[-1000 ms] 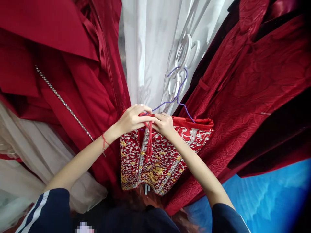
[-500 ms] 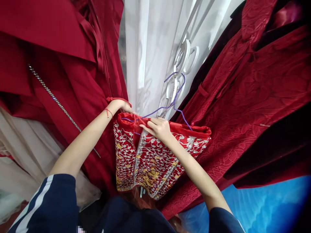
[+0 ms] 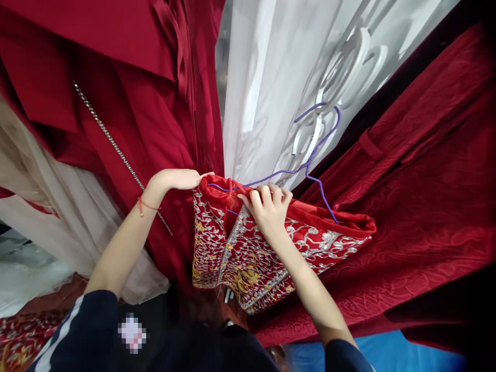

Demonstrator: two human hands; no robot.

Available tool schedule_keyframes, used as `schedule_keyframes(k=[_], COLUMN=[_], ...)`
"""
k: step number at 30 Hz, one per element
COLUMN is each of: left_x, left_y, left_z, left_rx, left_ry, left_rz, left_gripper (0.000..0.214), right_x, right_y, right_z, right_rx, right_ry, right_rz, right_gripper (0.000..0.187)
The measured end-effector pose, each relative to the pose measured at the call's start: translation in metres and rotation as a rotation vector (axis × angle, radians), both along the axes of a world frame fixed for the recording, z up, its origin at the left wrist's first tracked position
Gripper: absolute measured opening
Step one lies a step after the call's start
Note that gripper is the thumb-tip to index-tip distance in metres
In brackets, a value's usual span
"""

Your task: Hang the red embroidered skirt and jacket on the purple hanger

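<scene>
With the right hand (image 3: 269, 206), curled nearly closed, gripping by its top edge the embroidered red garment (image 3: 248, 274) at lower center; with the left hand (image 3: 182, 179), left of center, touching its upper left corner, unable to tell whether gripping. At upper right, white scrollwork (image 3: 365, 49); hooked there, a purple hanger (image 3: 308, 166) reaching into the opening; at left, a red bracelet (image 3: 141, 206).

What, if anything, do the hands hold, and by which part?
The right hand holds the embroidered garment by its red waistband; the left hand touches its left end, grip unclear.
</scene>
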State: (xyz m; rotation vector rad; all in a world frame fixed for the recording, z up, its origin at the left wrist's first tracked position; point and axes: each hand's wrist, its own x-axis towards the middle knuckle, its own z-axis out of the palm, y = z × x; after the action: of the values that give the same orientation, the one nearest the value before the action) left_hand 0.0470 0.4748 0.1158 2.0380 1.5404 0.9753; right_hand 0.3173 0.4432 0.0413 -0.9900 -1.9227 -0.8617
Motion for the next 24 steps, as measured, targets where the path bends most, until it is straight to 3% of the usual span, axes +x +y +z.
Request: schedule_keyframes(k=[2, 4, 6, 8, 11, 13, 15, 18, 24], left_x=[0.004, 0.012, 0.025, 0.040, 0.066, 0.082, 0.094, 0.103, 0.104], left_y=[-0.044, -0.090, -0.126, -0.141, -0.132, -0.120, -0.111, -0.107, -0.108], left_z=[-0.010, -0.032, -0.070, -0.121, -0.195, -0.228, -0.245, -0.251, -0.261], left_rx=[0.055, 0.215, 0.180, -0.011, -0.209, -0.212, -0.150, -0.052, 0.023], left_ry=[0.189, 0.176, 0.108, 0.014, -0.123, -0.164, -0.165, -0.155, -0.139], left_rz=[0.198, 0.380, 0.473, 0.441, 0.274, 0.259, 0.291, 0.320, 0.285], left_gripper=[0.034, 0.029, 0.028, 0.025, 0.018, 0.016, 0.011, 0.005, 0.008], right_x=[-0.001, 0.001, 0.003, 0.000, -0.017, -0.031, -0.042, -0.051, -0.063], right_y=[-0.006, -0.017, -0.035, -0.056, -0.082, -0.087, -0.083, -0.073, -0.066], right_z=[-0.010, -0.023, -0.041, -0.066, -0.110, -0.137, -0.156, -0.168, -0.167], right_rx=[0.082, 0.183, 0.250, 0.211, -0.174, -0.508, -0.724, -0.823, -0.918], right_ry=[0.099, 0.170, 0.266, 0.416, 0.572, 0.602, 0.589, 0.617, 0.955], right_rz=[0.032, 0.109, 0.193, 0.277, 0.331, 0.250, 0.133, 0.018, 0.079], right_gripper=[0.013, 0.005, 0.009, 0.017, 0.013, 0.010, 0.021, 0.035, 0.038])
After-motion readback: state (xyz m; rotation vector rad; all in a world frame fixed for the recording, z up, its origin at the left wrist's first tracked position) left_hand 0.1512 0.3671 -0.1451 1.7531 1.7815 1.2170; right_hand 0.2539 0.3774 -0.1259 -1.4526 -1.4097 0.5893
